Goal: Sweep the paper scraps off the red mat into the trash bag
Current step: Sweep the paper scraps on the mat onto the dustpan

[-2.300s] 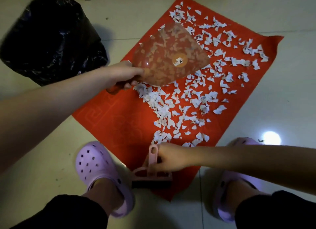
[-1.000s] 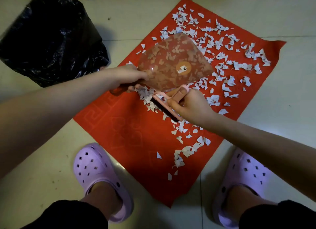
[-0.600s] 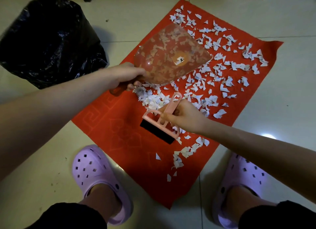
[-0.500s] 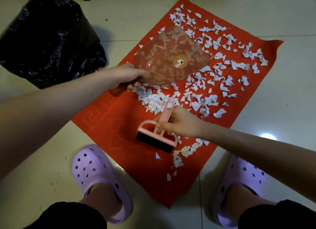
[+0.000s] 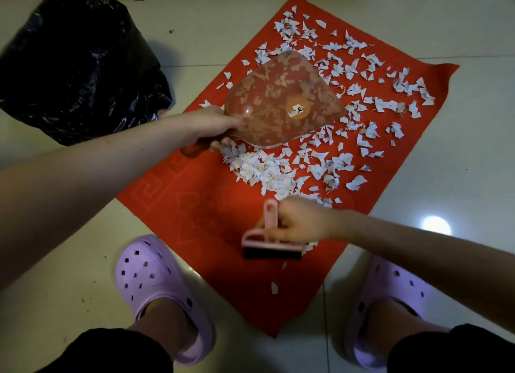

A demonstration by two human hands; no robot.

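head view: the left hand [image 5: 207, 127] is closed round the short handle of a see-through reddish dustpan [image 5: 281, 102], fingers curled under it and thumb on top. the pan is held over the middle of the red mat [image 5: 200, 205], with its wide mouth turned towards the person. whether its lip touches the mat cannot be told. a round sticker sits on the pan's back.

the right hand [image 5: 299, 223] is wrapped tight round the pink handle of a small brush [image 5: 271, 247], fingers fully curled. the black bristles point down at the near part of the mat. brush and hand are blurred, so contact with the mat is unclear.

the paper scraps [image 5: 267, 169] lie on the mat. a thick heap sits just in front of the pan's mouth, between pan and brush. looser bits are spread over the far and right parts, a few lie by the brush's right end, and one lies alone near the mat's near corner.

the black trash bag [image 5: 75, 66] stands on the tiled floor [image 5: 69, 261] left of the mat, beyond the left forearm and close to the mat's left edge. two lilac clogs [image 5: 150, 272] flank the mat's near corner.
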